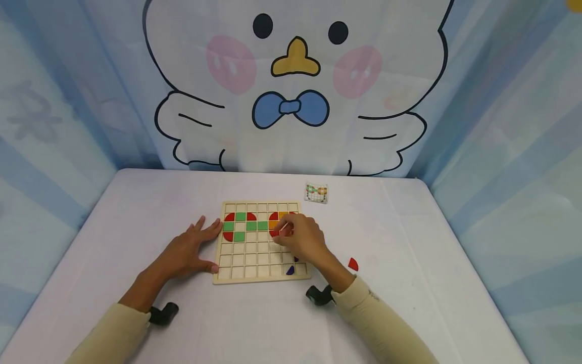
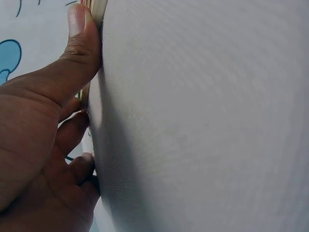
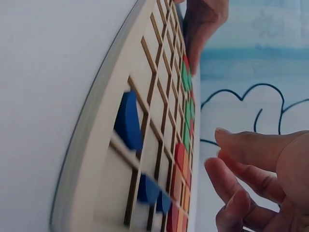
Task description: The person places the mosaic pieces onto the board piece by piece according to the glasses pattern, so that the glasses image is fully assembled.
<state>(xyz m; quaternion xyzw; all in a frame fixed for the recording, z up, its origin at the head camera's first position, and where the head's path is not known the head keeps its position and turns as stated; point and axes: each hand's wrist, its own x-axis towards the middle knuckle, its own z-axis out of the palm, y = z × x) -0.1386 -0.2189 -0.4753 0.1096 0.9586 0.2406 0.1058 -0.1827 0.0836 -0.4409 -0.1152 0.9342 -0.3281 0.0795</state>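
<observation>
A wooden grid board (image 1: 245, 279) lies on the table, its upper left cells filled with green squares (image 1: 262, 226) and red quarter-circles (image 1: 228, 236). Orange and red pieces sit at its upper right, partly covered by my right hand (image 1: 302, 237). That hand hovers over them with bent fingers; in the right wrist view thumb and fingers show a gap and no piece between them. My left hand (image 1: 184, 253) rests at the board's left edge, fingers and thumb spread and touching it. Blue pieces (image 3: 128, 121) sit in cells at the board's lower right.
A loose red quarter-circle (image 1: 353, 264) lies on the table right of the board. Behind the board is a small pattern card (image 1: 316, 192). A printed curtain (image 1: 291, 146) hangs at the table's back edge. Black wrist cameras (image 1: 320, 295) stick out from both sleeves.
</observation>
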